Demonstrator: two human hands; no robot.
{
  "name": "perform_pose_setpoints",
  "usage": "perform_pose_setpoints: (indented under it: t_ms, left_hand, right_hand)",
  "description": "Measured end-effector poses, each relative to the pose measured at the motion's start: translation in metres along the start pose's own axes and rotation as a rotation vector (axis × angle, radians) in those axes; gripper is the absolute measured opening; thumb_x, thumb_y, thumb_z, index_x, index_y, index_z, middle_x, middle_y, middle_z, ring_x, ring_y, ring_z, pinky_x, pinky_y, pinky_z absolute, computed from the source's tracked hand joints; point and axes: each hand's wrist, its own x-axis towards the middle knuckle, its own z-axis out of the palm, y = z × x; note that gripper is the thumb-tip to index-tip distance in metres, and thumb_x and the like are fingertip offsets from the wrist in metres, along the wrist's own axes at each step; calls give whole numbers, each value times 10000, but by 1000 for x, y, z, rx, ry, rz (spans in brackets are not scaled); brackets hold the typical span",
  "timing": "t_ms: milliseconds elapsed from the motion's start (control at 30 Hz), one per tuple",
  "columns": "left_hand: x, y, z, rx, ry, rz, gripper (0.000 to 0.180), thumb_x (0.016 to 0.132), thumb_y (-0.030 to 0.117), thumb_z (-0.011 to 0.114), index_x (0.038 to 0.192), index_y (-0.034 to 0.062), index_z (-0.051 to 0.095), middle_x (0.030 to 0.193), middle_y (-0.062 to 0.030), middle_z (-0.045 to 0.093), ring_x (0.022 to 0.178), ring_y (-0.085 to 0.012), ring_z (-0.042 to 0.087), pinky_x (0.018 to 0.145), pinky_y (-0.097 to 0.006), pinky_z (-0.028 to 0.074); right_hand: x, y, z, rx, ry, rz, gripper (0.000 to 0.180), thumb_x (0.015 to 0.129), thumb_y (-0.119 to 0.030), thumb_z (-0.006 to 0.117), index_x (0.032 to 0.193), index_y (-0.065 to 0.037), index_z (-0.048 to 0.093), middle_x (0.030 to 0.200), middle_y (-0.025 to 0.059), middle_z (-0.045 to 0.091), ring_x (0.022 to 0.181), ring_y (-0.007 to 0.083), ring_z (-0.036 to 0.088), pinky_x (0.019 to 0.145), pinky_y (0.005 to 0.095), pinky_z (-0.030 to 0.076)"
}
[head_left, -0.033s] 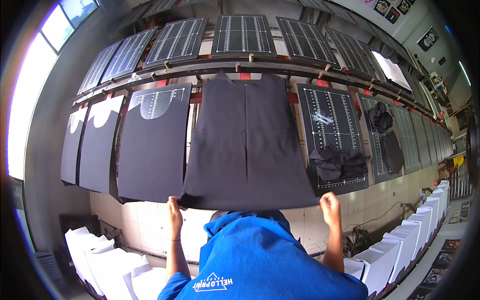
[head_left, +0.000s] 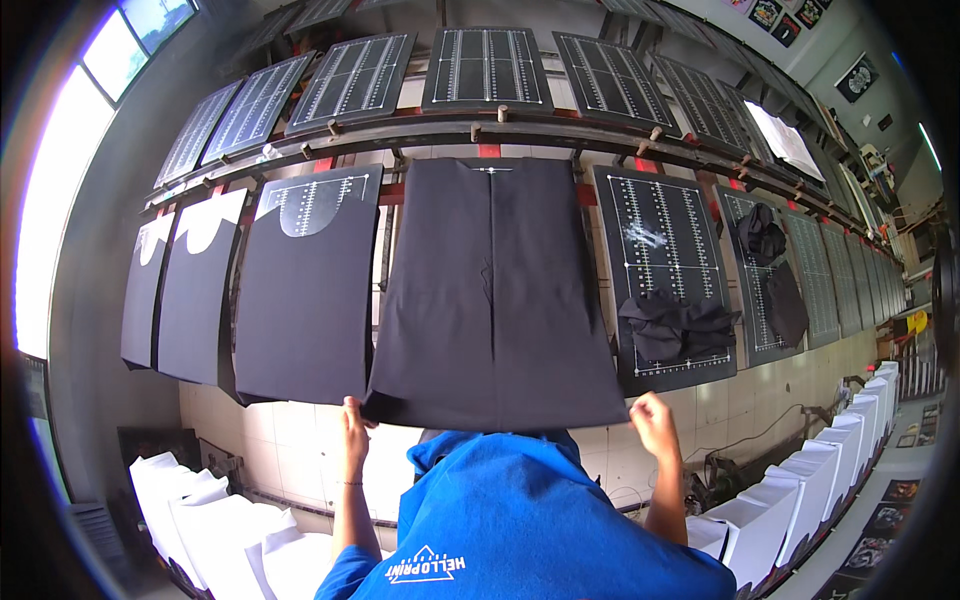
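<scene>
A black fabric panel lies over the board straight in front of me, with a dark line running down its middle and a few soft creases. Its near hem hangs past the board towards my body. My left hand pinches the left corner of that hem. At the opposite corner, my right hand has its fingertips closed on the cloth edge. A short white marking of the board shows at the panel's far edge.
Left of me, black panels with neck cut-outs lie on boards. To the right, a crumpled black cloth rests on a ruled board; more cloth lies beyond. A rail runs behind. White box-like pieces line the floor.
The black panel has slid towards me, its far edge now lower on the board and the white marking exposed. Both hands moved slightly nearer my body, the right one also a little left.
</scene>
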Motion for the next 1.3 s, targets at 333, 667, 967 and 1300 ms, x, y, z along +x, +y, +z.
perform_pose_setpoints:
  t_ms: [333, 667, 967, 1300]
  left_hand:
    - [87, -28, 99, -513, -349, -295, 763, 1034, 581, 394, 1522, -2, 341, 1494, -212, 444, 1371, -282, 444, 1110, -431, 390]
    - [-33, -168, 35, -218, -198, -292, 315, 1058, 301, 518, 899, 47, 616, 804, 47, 553, 769, -62, 477, 700, -267, 414]
    - [21, -81, 32, 689, -790, -77, 499, 983, 464, 588, 885, -10, 712, 776, -178, 706, 733, -295, 703, 690, -412, 529]
    - [241, 164, 231, 437, -172, 884, 182, 907, 81, 626, 1072, 4, 633, 999, -180, 628, 972, -395, 589, 843, -463, 478]
  right_hand:
    - [139, 108, 105, 768, -157, 288, 903, 992, -688, 351, 1565, -2, 228, 1614, 185, 270, 1503, 286, 238, 1219, 383, 164]
    - [-37, 197, 88, 374, 102, 524, 339, 955, -418, 665, 925, -80, 662, 863, -42, 578, 828, 94, 545, 757, 301, 441]
    - [43, 163, 44, -262, -531, 674, 384, 979, -330, 609, 1174, -1, 641, 1043, 134, 714, 912, 217, 667, 784, 342, 519]
    - [328, -143, 155, -477, 65, -628, 161, 902, -153, 689, 1014, -40, 671, 979, 83, 680, 915, 286, 677, 791, 392, 545]
